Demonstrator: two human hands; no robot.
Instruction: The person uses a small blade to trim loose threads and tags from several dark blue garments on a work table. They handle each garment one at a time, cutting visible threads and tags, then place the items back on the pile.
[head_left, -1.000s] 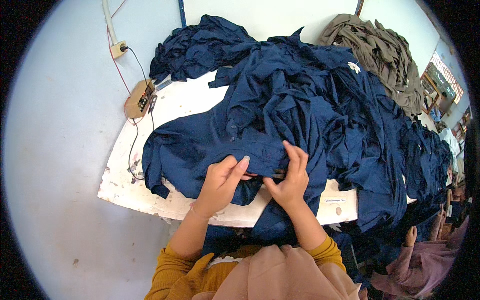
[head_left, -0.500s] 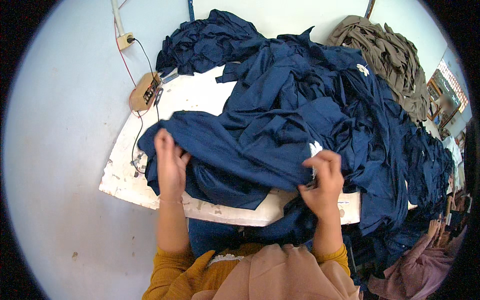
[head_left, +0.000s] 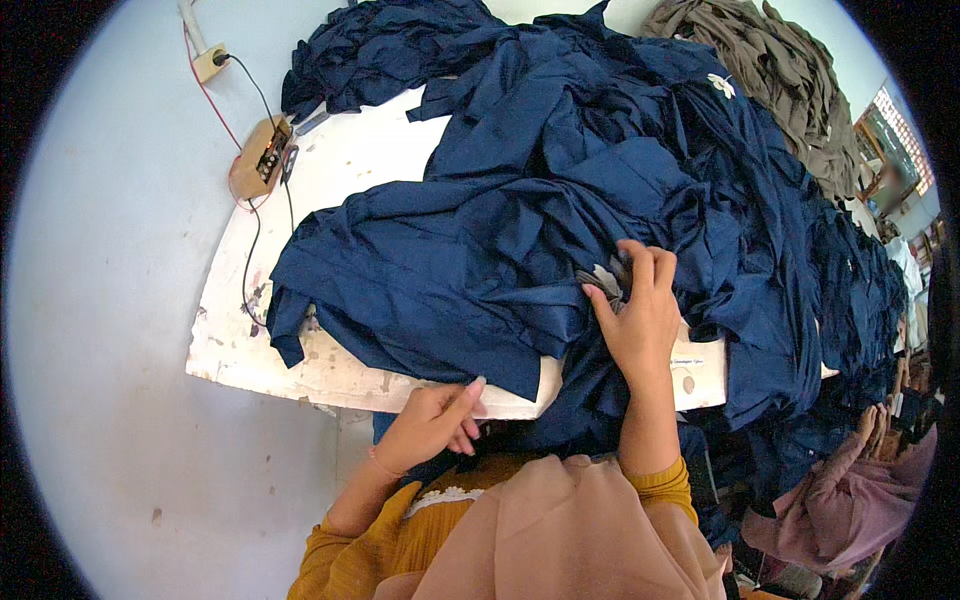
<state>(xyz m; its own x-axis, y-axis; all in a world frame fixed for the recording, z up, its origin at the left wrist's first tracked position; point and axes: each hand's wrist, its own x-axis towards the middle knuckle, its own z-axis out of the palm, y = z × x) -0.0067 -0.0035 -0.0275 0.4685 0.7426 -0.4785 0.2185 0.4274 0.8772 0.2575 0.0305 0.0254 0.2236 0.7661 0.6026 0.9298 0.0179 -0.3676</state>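
A large navy cloth garment (head_left: 400, 270) lies spread and creased before me, its front edge close to the table edge. My left hand (head_left: 435, 420) is at that edge, thumb tip beside the cloth's lower hem. Its fingers curl loosely below, apart from the thumb, and nothing shows in them. Further right, my right hand (head_left: 645, 310) bends its thumb and fingers round a small white-and-grey petal-shaped piece (head_left: 604, 280) on the navy cloth. The hand partly covers that piece, so how firmly it is gripped is hard to see.
More navy cloth (head_left: 380, 60) is heaped at the back, with a brown-grey cloth pile (head_left: 770, 70) at the far right. On the white worn table (head_left: 230, 330) stands a small wooden box (head_left: 262, 160) with cables. A co-worker's hands (head_left: 872, 425) show at lower right.
My left hand has let go of the cloth's left end and come down to the front edge. That cloth now lies flatter. My right hand has closed in around the white piece.
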